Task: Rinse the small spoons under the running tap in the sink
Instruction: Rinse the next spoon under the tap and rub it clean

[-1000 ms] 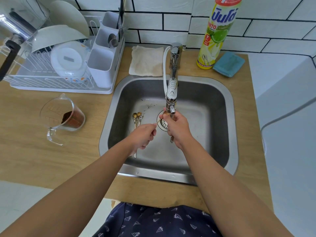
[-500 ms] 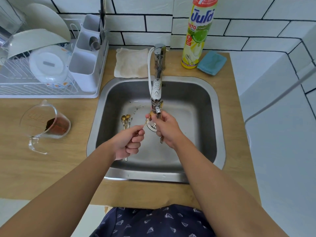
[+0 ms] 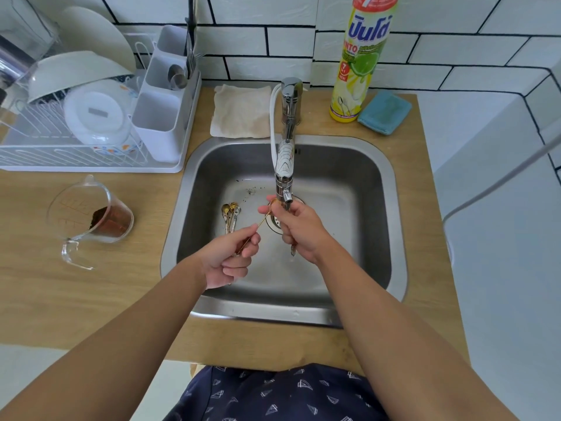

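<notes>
My left hand [image 3: 230, 256] pinches the handle of a thin gold spoon [image 3: 263, 219] that slants up to the tap outlet [image 3: 287, 196]. My right hand [image 3: 299, 229] is right under the outlet, and its fingertips touch the gold spoon's bowl. Its curled fingers also grip a silver spoon [image 3: 293, 250], whose handle end sticks out below the palm. Several more small spoons [image 3: 230, 214] lie bunched on the floor of the steel sink [image 3: 373, 226], left of the drain [image 3: 274, 221]. I cannot make out a water stream.
A glass measuring jug [image 3: 91, 217] with brown powder stands on the wooden counter left of the sink. A white dish rack [image 3: 91, 117] with a cutlery caddy is at the back left. Behind the sink are a folded cloth [image 3: 241, 110], a dish soap bottle [image 3: 361, 62] and a blue sponge [image 3: 384, 112].
The view has shifted and tilted. Both hands stay under the tap, and my left hand has drawn slightly back, so more of the gold spoon's shaft shows between the hands.
</notes>
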A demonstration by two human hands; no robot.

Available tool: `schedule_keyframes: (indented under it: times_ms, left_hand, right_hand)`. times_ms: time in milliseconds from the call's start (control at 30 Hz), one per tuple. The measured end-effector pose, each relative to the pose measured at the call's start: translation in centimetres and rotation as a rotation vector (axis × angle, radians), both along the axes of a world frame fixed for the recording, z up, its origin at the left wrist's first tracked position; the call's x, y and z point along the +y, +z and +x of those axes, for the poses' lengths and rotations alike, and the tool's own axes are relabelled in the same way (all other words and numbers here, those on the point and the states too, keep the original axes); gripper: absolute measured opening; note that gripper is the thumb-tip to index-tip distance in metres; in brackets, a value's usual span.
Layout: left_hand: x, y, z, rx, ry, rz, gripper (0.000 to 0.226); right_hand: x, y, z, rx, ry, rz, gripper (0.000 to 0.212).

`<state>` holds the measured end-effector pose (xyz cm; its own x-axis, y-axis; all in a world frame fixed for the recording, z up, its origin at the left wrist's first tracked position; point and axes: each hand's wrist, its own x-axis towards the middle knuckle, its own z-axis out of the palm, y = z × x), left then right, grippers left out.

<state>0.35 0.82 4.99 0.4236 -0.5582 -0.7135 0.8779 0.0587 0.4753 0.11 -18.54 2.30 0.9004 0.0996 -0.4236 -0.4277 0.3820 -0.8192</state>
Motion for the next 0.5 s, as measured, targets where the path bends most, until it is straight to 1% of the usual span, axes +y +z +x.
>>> schedule_keyframes:
  times_ms: [67,100,133,233,367,400,500]
  left_hand:
    - [0.4,0.0,-0.1,0.062,0.023,-0.11,0.029]
    - [0.4,0.0,-0.2,0.057,0.019,-0.105,0.028]
    - [0.4,0.0,-0.3,0.019,-0.001,-0.059,0.027]
    - [0.0,-0.3,-0.4,-0.186,-0.085,0.137,0.029]
    - [-0.2,-0.7,-0.4,-0.332,-0.088,0.298,0.032]
    - [-0.4,-0.7,-0.3,-0.376,-0.1,0.354,0.032]
    - [-1.7,-0.7,-0.2,-0.549,-0.09,0.574,0.032]
  right_hand:
    - [-0.2,0.0,0.0,0.002,-0.013,0.064,0.012]
    - [-0.2,0.0,0.0,0.007,-0.03,0.059,0.007]
    - [-0.2,0.0,0.0,0.021,-0.053,0.033,0.004]
    - [-0.2,-0.2,0.2,0.081,-0.117,-0.054,0.012]
    - [-0.1,-0.2,0.1,0.11,-0.14,0.014,0.022]
    - [-0.1,-0.2,0.1,0.11,-0.136,-0.006,0.023]
    - [-0.3,0.0,-0.1,0.117,-0.115,-0.172,0.023]
